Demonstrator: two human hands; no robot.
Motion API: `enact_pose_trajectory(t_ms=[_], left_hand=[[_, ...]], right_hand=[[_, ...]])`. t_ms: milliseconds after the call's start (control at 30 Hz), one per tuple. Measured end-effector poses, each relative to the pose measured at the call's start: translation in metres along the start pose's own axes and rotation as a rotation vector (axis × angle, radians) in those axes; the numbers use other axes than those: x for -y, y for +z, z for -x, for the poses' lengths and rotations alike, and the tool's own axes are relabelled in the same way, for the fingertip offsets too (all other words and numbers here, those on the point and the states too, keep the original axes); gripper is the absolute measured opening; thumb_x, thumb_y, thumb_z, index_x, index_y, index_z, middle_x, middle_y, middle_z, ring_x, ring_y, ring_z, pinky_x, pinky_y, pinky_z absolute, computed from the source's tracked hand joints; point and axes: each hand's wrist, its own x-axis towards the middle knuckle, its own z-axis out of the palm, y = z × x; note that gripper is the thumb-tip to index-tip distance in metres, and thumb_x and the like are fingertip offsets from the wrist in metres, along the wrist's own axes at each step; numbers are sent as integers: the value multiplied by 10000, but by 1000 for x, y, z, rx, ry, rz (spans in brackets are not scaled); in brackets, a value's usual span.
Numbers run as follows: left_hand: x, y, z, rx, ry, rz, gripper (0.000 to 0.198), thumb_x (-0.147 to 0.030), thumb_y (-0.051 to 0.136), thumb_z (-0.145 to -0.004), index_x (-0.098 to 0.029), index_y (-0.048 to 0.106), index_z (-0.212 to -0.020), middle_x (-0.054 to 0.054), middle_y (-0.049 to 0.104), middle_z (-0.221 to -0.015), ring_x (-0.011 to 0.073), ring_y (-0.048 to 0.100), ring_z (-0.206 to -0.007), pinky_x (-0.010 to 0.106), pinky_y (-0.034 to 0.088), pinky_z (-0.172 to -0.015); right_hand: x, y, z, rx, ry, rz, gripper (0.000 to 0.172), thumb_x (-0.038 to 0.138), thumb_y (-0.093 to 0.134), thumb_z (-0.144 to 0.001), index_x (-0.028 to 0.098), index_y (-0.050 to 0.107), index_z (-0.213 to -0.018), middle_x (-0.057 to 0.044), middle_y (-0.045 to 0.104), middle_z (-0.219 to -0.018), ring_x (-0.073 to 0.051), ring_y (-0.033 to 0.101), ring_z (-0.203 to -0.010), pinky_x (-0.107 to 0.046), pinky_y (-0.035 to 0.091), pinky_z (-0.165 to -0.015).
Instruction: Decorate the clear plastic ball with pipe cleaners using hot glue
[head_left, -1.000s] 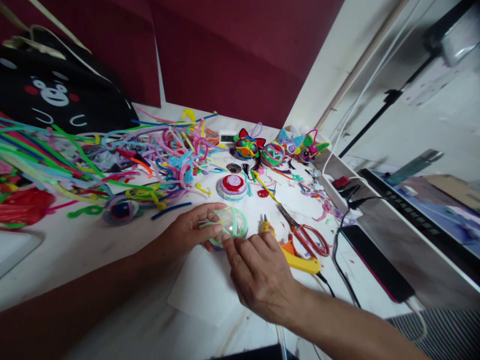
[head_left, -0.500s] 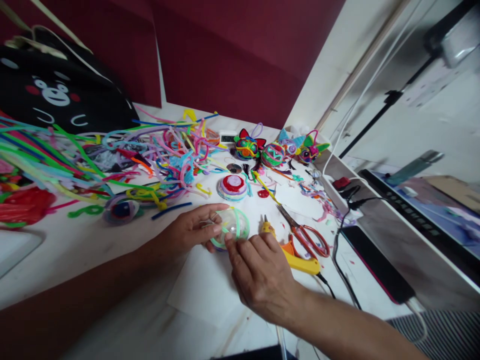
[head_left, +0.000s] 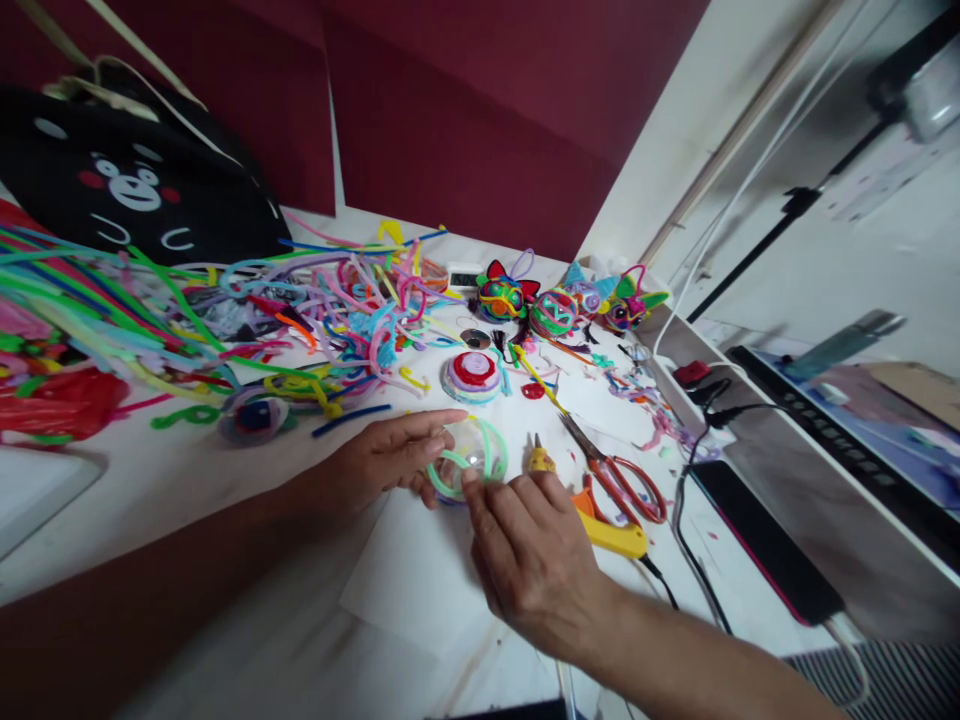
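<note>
The left hand (head_left: 405, 455) is clamped on the left side of a clear, rounded plastic shell (head_left: 476, 447) banded with pale-green fuzzy strips, beyond a white paper sheet (head_left: 409, 580) on the table (head_left: 315, 650). The right hand's (head_left: 536, 555) curled fingers touch its near side; whether they pinch anything cannot be told. At right: yellow glue gun (head_left: 619, 535), red-handled metal scissors (head_left: 602, 465).

Head view, forward and down (tabletop (head_left: 300, 625) near)

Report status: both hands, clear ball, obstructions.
Left hand holding clear ball, green strips on it. Right hand at its near side. Glue gun, scissors alongside, not blocking.
</note>
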Motion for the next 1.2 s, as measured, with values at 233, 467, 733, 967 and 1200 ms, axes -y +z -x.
enact_pose_trajectory(t_ms=[233,467,733,967,1200], left_hand=[[1,-5,-1,109,-12,197,439,-329,631,-816,-218,637,-1241,96,621,-1073,213,646,-835,313,555,-632],[4,-10,-1,108,-16,197,431,-235,670,-787,-228,658,-1218,77,592,-1030,221,637,-869,323,564,-646],[8,-10,-4,128,54,117,465,-292,693,-801,-237,633,-1259,57,583,-1018,180,637,-775,306,563,-620],[13,-15,-5,119,57,-17,519,-360,663,-835,-252,571,-1335,51,570,-1049,150,631,-721,290,553,-634],[12,-13,-3,99,76,-81,547,-380,643,-848,-229,540,-1364,67,593,-1077,155,634,-726,288,558,-652]], right_hand=[[0,0,2,7,2,-23,407,76,539,-852,-64,553,-1234,-115,618,-846,-230,465,-735,-401,346,-637],[1,0,3,2,-2,-10,403,76,536,-853,-61,554,-1231,-122,624,-852,-233,476,-739,-401,346,-647],[-1,-2,2,-12,5,-7,387,86,539,-865,-48,564,-1227,-120,638,-857,-222,485,-731,-389,347,-646],[0,-4,-3,-68,7,33,397,84,468,-903,-8,550,-1281,-150,636,-1008,-264,509,-860,-410,371,-717],[2,-3,-5,-35,40,125,393,104,391,-935,61,576,-1278,-134,607,-1180,-312,491,-1033,-459,348,-817]])
